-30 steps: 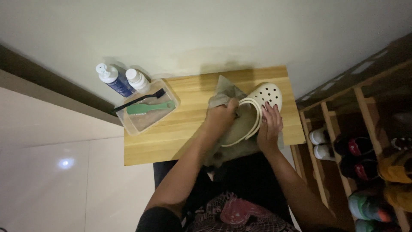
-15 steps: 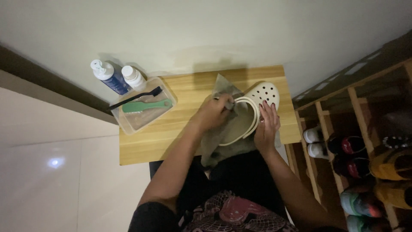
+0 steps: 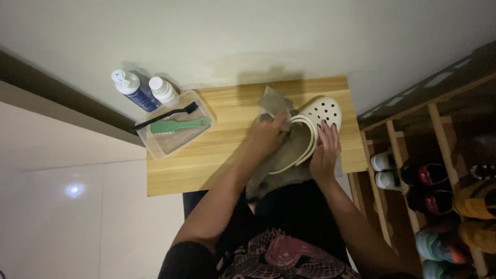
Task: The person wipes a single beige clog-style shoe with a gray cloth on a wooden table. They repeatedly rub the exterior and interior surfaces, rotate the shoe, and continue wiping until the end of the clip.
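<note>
Much of the grey cloth (image 3: 281, 170) is hidden under one white clog (image 3: 310, 129), which lies on the cloth near the right end of a light wooden table (image 3: 206, 165). The clog is smooth foam with round holes over its toe; its heel and inside are partly covered by the left hand (image 3: 266, 135), whose fingers are pressed down on a fold of cloth at the clog's opening. Whether that fold is pinched cannot be told. The right hand (image 3: 324, 150) is laid against the clog's right side, fingers together and bent around the rim.

At the table's left end one clear plastic tray (image 3: 155, 150) holds two brushes, one green (image 3: 178, 125), one black (image 3: 165, 117). Two bottles (image 3: 135, 90) stand at its far corner. Right of the table, a wooden rack (image 3: 382, 206) of shoes is cut off by the frame, dim and hard to count.
</note>
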